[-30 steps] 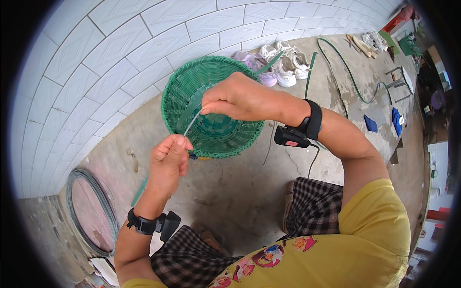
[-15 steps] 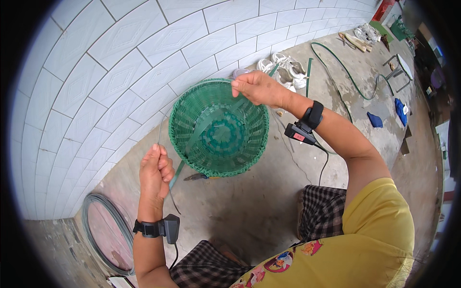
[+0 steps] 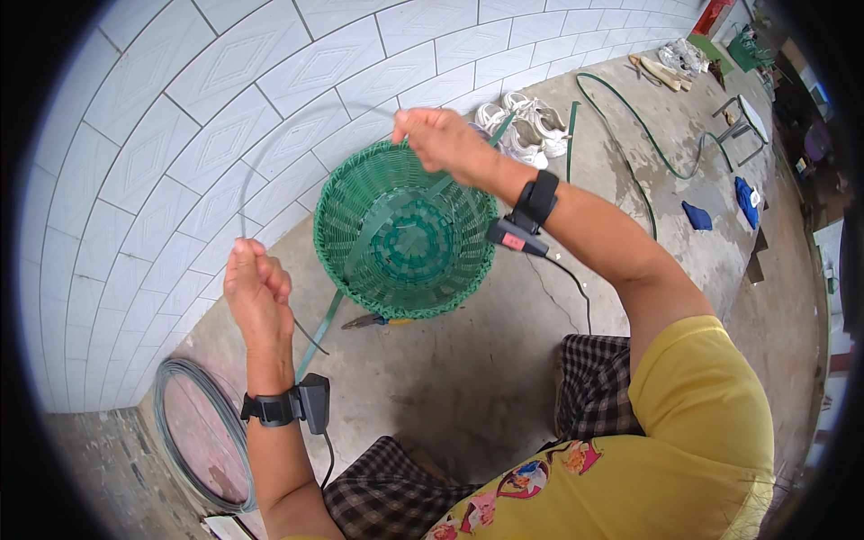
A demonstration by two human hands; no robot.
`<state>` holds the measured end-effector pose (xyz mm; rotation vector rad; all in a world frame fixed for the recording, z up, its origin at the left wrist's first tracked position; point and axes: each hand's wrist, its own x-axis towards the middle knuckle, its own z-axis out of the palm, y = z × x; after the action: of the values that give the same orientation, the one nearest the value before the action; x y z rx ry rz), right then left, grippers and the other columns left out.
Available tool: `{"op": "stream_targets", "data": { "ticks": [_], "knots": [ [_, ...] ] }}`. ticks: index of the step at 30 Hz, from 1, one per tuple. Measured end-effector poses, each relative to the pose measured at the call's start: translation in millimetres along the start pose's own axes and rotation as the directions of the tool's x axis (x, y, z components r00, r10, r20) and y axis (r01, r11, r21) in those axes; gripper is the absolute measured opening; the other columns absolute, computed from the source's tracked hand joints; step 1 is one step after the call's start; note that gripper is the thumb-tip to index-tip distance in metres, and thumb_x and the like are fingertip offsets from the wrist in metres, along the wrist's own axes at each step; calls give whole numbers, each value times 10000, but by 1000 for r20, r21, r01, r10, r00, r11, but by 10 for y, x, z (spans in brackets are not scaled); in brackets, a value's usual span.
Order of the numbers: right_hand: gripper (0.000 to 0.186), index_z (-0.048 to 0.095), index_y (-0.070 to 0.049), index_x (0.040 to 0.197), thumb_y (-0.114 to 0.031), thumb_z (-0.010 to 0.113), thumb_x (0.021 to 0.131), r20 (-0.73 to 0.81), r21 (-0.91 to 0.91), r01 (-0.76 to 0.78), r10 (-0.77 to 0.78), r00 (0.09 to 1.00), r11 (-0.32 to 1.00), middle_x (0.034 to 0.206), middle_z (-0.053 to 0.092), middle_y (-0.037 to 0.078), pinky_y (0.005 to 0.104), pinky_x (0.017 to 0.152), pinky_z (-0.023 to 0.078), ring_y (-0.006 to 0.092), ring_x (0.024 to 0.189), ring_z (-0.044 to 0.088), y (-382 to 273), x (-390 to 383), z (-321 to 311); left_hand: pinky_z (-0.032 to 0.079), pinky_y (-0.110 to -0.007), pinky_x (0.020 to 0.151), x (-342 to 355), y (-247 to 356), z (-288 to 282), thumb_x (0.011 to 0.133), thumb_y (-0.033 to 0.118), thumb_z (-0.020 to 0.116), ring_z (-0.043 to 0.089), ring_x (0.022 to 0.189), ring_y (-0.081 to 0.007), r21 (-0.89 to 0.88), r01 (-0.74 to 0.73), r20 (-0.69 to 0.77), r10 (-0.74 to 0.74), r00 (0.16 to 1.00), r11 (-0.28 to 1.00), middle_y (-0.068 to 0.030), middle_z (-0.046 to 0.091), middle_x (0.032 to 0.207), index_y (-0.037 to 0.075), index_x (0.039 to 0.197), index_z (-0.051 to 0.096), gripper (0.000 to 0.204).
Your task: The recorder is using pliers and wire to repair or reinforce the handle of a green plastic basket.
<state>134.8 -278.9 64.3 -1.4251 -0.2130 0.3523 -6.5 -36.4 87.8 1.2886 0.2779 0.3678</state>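
- Wire (image 3: 243,200) arches between both hands, in front of the tiled wall (image 3: 225,54); no contact with the basket (image 3: 463,252) shows.
- Left hand (image 3: 257,288): thumb and fingers together, clamped on the wire, toward the floor's wall-side edge; a dark end, seemingly the same wire, juts out below.
- Right hand (image 3: 441,139): thumb and fingertips pinched on the wire over the basket's far rim, though blur hides the exact grip.
- Done, as far as shows: the basket's sides are woven up to a braided rim. Judged unfinished: the wire looks fastened to nothing, and a green strip (image 3: 321,333) trails loose.
- Room: the wall's foot crowds the basket's far side, with shoes (image 3: 525,135) there; a coil (image 3: 212,391) takes the floor's left edge, pliers (image 3: 364,321) lie beside the near rim. Floor (image 3: 504,378) opens widest toward the knees.
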Motion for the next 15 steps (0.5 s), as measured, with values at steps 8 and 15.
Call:
{"op": "stream_targets", "data": {
  "ticks": [8,15],
  "knots": [
    [330,609,-35,830,-295,451,957,325,-556,245,-63,944,794,670,549,-5,237,588,433,99,585,500,-4,92,-595,264,-221,466,118,-126,-207,959,254,477,323,511,-64,-51,-48,73,51,996,998,34,348,594,72,832,492,223],
    [194,586,-63,885,-225,487,925,282,-826,376,-270,921,420,746,632,92,329,634,492,220,683,620,151,330,-905,410,-238,596,30,-379,-242,932,252,539,501,660,-85,388,-123,312,-5,950,913,-18,552,750,21,939,578,234]
  ]
}}
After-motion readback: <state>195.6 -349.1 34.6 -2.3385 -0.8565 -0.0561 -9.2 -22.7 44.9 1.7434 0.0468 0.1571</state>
